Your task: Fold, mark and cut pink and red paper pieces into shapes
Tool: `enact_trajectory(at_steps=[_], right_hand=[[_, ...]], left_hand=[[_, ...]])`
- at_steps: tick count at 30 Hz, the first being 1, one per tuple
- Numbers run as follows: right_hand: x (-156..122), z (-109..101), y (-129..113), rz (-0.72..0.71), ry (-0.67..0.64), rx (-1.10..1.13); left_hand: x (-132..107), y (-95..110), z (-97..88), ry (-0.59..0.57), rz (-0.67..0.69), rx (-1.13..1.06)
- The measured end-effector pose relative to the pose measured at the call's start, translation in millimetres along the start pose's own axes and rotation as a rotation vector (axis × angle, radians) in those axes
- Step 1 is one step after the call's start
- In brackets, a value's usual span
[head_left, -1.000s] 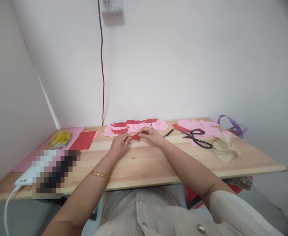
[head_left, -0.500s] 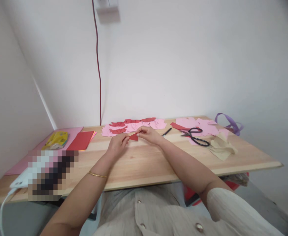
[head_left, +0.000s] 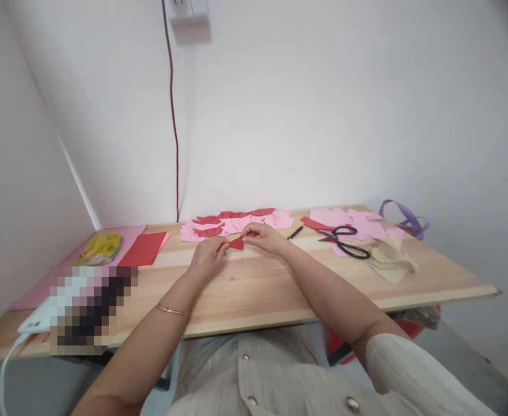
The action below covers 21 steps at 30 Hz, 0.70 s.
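Between my two hands is a small piece of red paper [head_left: 237,244], held over the middle of the wooden table. My left hand [head_left: 209,254] pinches its left end, and my right hand [head_left: 263,237] pinches its upper right side. Fingers cover parts of the paper's edges. Just beyond the hands lie rows of pink cut paper pieces [head_left: 188,231] with creased red pieces [head_left: 208,231] on top. A black pen [head_left: 296,233] rests to the right of my right hand, its near end partly hidden.
Black-handled scissors [head_left: 344,241] lie partly open at right, by pink scraps [head_left: 364,222], a red strip [head_left: 318,223], crumpled beige paper [head_left: 392,260] and purple ribbon [head_left: 403,215]. At left are a red paper stack [head_left: 143,249], a yellow packet [head_left: 100,248] and a white cabled device [head_left: 37,318].
Both hands keep their pinch on the red paper with barely any movement. The view has shifted very slightly.
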State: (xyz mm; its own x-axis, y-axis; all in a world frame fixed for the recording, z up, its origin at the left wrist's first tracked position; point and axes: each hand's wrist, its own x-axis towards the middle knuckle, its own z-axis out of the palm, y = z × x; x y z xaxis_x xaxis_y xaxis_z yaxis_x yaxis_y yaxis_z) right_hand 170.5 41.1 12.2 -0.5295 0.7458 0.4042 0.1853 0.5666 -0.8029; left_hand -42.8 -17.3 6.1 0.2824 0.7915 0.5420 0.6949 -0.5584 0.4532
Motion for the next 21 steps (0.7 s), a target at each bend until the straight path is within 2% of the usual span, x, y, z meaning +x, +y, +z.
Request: enact_trajectory(at_steps=[8,16,18,21], right_hand=[[0.0,-1.6,4.8,-0.126,-0.02,-0.15],[2.5,-8.2,2.1,-0.095,-0.049,-0.099],[1.9,-15.8,0.3,-0.069,-0.007,-0.054],[0.2,-26.6,-2.4,-0.005,0.125,0.011]], left_hand=[[1.3,-0.4,-0.5,-0.03,-0.016,-0.007],[1.9,7.2,-1.5,-0.032,-0.079,-0.126],[1.3,5.0,-1.3,-0.012,-0.092,-0.118],[0.8,1.0,-1.2,0.03,-0.116,-0.101]])
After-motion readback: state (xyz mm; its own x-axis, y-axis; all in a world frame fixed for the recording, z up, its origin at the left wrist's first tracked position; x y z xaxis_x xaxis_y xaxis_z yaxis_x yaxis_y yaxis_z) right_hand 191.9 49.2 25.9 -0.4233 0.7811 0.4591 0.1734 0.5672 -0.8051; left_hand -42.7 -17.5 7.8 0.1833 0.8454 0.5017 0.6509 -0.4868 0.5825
